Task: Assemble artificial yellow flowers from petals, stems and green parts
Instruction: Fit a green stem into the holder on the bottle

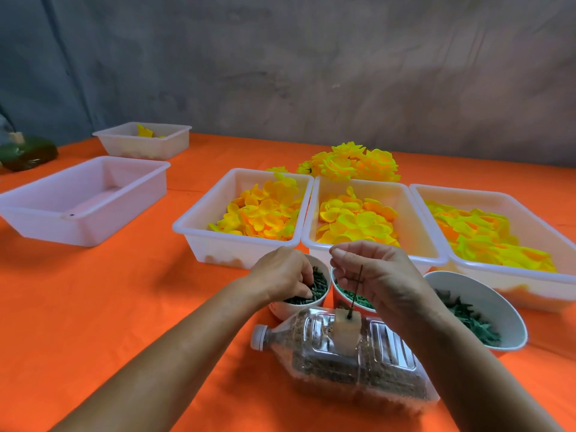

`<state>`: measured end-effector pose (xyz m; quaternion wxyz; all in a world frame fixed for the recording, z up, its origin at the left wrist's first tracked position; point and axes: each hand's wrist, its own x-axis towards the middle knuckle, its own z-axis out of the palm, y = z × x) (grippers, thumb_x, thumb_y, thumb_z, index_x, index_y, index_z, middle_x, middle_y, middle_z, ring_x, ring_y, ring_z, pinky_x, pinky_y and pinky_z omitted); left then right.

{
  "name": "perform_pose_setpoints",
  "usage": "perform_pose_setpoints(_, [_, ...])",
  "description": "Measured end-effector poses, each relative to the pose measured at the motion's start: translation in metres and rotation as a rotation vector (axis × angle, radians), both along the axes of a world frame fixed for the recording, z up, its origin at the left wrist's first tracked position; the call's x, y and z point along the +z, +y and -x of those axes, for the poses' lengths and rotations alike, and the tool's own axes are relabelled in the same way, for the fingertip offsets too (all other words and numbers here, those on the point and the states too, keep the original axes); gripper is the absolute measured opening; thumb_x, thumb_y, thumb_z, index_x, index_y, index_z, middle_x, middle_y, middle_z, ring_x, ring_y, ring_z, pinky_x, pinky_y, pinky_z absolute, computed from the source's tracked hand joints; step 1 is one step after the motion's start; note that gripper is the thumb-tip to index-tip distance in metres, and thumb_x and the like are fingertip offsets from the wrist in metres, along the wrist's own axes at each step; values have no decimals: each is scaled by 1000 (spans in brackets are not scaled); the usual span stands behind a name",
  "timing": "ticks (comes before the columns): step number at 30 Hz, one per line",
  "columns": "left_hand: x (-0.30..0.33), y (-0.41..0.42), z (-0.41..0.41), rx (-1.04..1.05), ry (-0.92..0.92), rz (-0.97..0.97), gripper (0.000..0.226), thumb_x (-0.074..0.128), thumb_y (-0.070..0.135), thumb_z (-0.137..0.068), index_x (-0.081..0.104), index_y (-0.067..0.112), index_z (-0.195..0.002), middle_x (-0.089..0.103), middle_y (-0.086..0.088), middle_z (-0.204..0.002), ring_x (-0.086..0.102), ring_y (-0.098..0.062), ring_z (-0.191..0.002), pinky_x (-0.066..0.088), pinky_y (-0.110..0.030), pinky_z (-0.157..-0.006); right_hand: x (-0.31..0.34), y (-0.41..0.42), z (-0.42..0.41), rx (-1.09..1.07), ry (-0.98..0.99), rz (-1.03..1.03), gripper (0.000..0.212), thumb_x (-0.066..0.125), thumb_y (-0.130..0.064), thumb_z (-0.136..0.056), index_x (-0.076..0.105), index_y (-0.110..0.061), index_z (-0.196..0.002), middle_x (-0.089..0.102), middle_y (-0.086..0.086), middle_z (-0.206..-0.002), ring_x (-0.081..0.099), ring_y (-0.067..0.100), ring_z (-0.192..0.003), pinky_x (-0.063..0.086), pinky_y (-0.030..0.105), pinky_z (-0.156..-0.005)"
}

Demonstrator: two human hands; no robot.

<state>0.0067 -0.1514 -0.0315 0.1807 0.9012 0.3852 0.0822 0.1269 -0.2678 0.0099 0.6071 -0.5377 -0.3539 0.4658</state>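
Note:
A thin dark stem (356, 291) stands upright in a tan block taped onto a clear plastic bottle (343, 357) lying on its side. My right hand (374, 275) is around the stem's upper part, fingers curled beside it. My left hand (282, 274) reaches into a white cup (282, 310) of dark green pieces, fingertips curled among them. A second cup (338, 299) of green bits sits just behind the stem. Three white trays hold yellow petals: left (199, 232), middle (417, 232), right (511, 275). Finished yellow flowers (352, 163) lie heaped behind them.
A white bowl (505, 310) of green leaf parts stands at my right. An empty white tray (84, 198) and a smaller tray (143, 141) with a few yellow pieces sit at the left back. The orange tablecloth (124, 291) covers the table; a dark green object (29, 154) lies far left.

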Motion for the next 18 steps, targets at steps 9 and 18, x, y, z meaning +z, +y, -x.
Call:
perform_pose_setpoints(9, [-5, 1, 2, 32, -110, -41, 15, 69, 11, -79, 76, 17, -90, 72, -2, -93, 64, -16, -89, 43, -22, -70, -7, 4, 0, -16, -81, 28, 8, 67, 0, -81, 68, -4, -75, 63, 6, -59, 58, 9, -51, 48, 16, -50])
perform_pose_setpoints(18, [2, 2, 7, -3, -112, 29, 19, 67, 3, -76, 74, 13, -90, 70, -4, -89, 62, -13, -80, 43, -18, -64, -16, 11, -1, -5, -138, 55, 2, 65, 2, -83, 67, 3, -84, 60, 11, -63, 56, 11, -53, 46, 18, -51])
